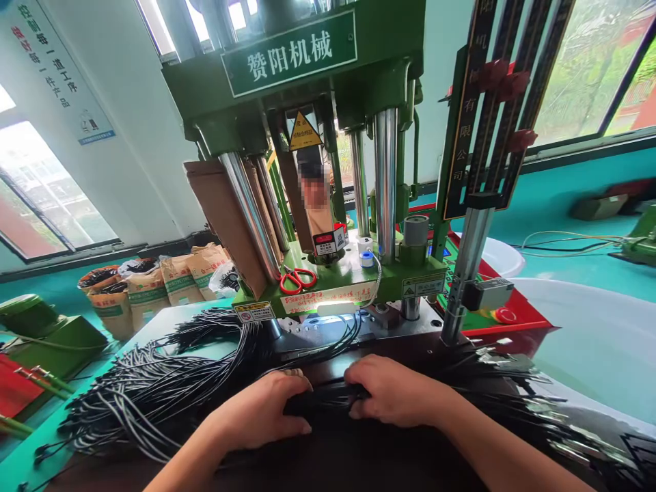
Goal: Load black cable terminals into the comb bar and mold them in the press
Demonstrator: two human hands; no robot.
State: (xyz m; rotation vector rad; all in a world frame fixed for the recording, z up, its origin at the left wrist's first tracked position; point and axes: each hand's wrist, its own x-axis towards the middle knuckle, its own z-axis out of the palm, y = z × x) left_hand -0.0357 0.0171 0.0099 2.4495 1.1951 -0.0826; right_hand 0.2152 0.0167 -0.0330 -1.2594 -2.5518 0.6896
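- Columns (385, 184): smooth, mirror-bright metal
- Press (205, 92): glossy green-painted metal
- Cables (154, 383): smooth, plastic-looking, softly shiny
- Cardboard (220, 225): matt brown
- Sacks (180, 279): matt, creased paper
- Scissor handles (297, 280): glossy red plastic
- Tub (594, 342): smooth white plastic

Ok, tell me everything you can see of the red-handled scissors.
The scissors have two red handle loops, seemingly plastic, spread apart. They lie on the green press bed, near its front edge. Their blades are hard to make out. Neither the left hand nor the right hand touches them.
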